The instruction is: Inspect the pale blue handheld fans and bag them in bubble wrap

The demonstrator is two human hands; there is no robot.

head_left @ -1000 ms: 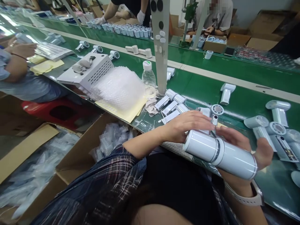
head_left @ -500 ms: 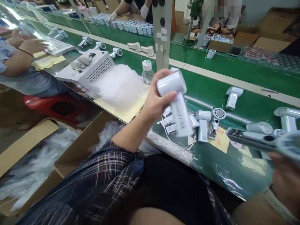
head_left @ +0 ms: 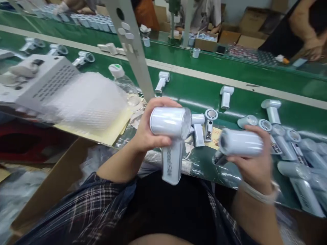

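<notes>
Green tabletop (head_left: 199,85) ran left to right across the scene. Near left, below its edge, a cardboard box (head_left: 51,197) held clear plastic bags (head_left: 17,194). Pale post (head_left: 139,68) rose from the tabletop, leaning left. White vented box (head_left: 56,78) sat at left; a stack of translucent sheets (head_left: 89,102) lay just right of it, on yellow paper (head_left: 120,126). A pile of light-blue fans (head_left: 296,170) filled the near right, some showing open handles.

Left hand (head_left: 146,132), near middle: fingers clamped around the head of a light-blue fan (head_left: 168,122), thumb low on the front, handle pointing down, off the tabletop. Print on handle too blurred to read. Right hand (head_left: 259,170), farther right: fingers clamped on the head of a second fan (head_left: 240,143), raised, head roughly level; handle dropped toward lower left, partly hidden, blurred.

Clear bottle (head_left: 124,81), white cap, stood left of the post's foot. Between the hands, slightly farther back, lay a closed fan (head_left: 198,129), an open-handled fan (head_left: 211,126) and a small yellow note (head_left: 214,139) with red writing.
</notes>
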